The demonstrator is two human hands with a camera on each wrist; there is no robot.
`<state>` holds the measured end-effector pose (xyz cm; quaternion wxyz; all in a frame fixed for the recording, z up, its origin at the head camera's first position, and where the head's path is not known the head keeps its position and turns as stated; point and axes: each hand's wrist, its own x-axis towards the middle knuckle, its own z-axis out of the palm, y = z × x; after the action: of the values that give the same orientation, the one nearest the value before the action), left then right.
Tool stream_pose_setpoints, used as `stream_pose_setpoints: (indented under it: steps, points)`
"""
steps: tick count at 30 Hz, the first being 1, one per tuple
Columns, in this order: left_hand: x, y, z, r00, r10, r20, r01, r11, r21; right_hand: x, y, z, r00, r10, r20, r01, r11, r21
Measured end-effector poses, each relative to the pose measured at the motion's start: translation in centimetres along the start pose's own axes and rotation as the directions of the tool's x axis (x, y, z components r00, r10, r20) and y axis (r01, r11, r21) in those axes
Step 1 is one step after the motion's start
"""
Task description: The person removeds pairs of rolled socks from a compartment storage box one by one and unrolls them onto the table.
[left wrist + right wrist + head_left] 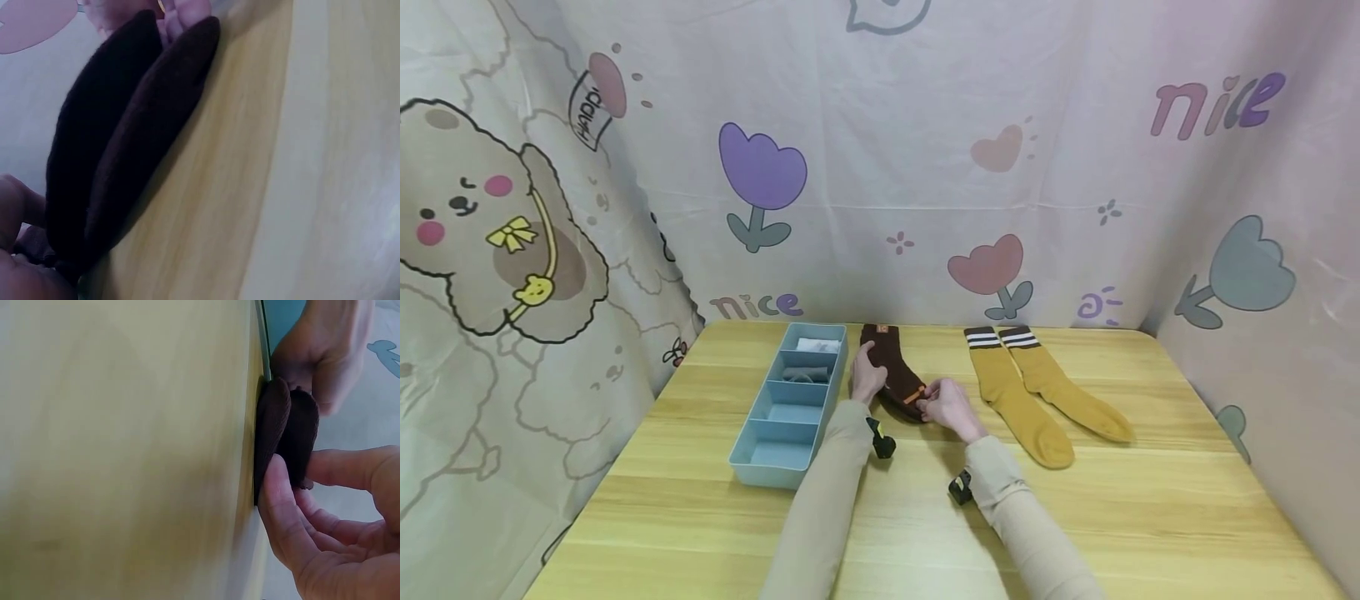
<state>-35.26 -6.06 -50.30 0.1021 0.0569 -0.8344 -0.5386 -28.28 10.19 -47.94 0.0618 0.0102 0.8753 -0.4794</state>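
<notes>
Two dark brown socks lie one over the other near the back of the table: the upper sock (887, 357) has an orange stripe near its toe, and the lower sock (159, 112) shows beneath it. My left hand (867, 377) grips the socks along their left side, its index finger stretched over the fabric toward the cuff. At the toe end, my right hand (950, 406) pinches the upper sock between thumb and fingers. In the right wrist view the toes stand slightly apart, with one fingertip (276, 469) at the gap between the layers.
Left of the socks stands a blue-grey divided box (831, 408). A white folded item (818, 344) sits in its rear compartment, a grey folded item (806, 374) in the one before it. Two mustard socks with striped cuffs, a left sock (1022, 408) and a right sock (1071, 393), lie flat to the right.
</notes>
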Motion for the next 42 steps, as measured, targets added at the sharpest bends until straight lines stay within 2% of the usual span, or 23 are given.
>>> stream_pose_setpoints:
  steps: [5, 10, 18, 21, 24, 31, 35, 39, 42]
  points:
    - [0.2, 0.2, -0.3, 1.0, 0.018, 0.007, -0.018, 0.999, 0.046, 0.1, -0.1, 0.5, 1.0, -0.016, -0.01, 0.017, 0.999, 0.051]
    - [0.2, 1.2, -0.5, 0.998, 0.052, 0.041, -0.054, 0.997, 0.054, 0.2, -0.1, 0.6, 1.0, -0.022, -0.017, 0.025, 0.985, 0.172]
    - [0.4, 3.6, -0.1, 0.978, 0.169, 0.122, -0.165, 0.985, -0.039, -0.2, -0.2, -1.6, 0.982, -0.083, -0.168, 0.132, 0.944, 0.303]
    - [0.2, 3.8, 0.4, 0.974, 0.157, 0.166, -0.15, 0.987, -0.057, -0.5, 0.2, -2.5, 0.979, -0.083, -0.188, 0.142, 0.934, 0.328]
    - [0.0, 3.7, 1.1, 0.968, 0.144, 0.206, -0.132, 0.989, -0.067, -0.9, 0.7, -3.2, 0.982, -0.067, -0.176, 0.127, 0.924, 0.36]
    - [-0.6, 3.5, 2.6, 0.954, 0.067, 0.293, -0.05, 0.997, -0.066, -1.2, 2.1, -4.0, 0.982, -0.027, -0.187, 0.088, 0.942, 0.323]
    - [-0.9, 3.7, 3.2, 0.941, 0.018, 0.337, 0.007, 0.997, -0.071, -1.2, 2.7, -4.2, 0.981, 0.014, -0.191, 0.054, 0.937, 0.346]
    - [-1.3, 4.1, 3.5, 0.943, 0.004, 0.334, 0.028, 0.995, -0.092, -1.2, 3.0, -4.7, 0.975, 0.061, -0.216, 0.026, 0.925, 0.379]
    - [-1.7, 4.2, 3.5, 0.953, 0.047, 0.298, -0.031, 0.998, -0.057, -1.2, 3.1, -5.0, 0.969, 0.078, -0.233, 0.015, 0.928, 0.373]
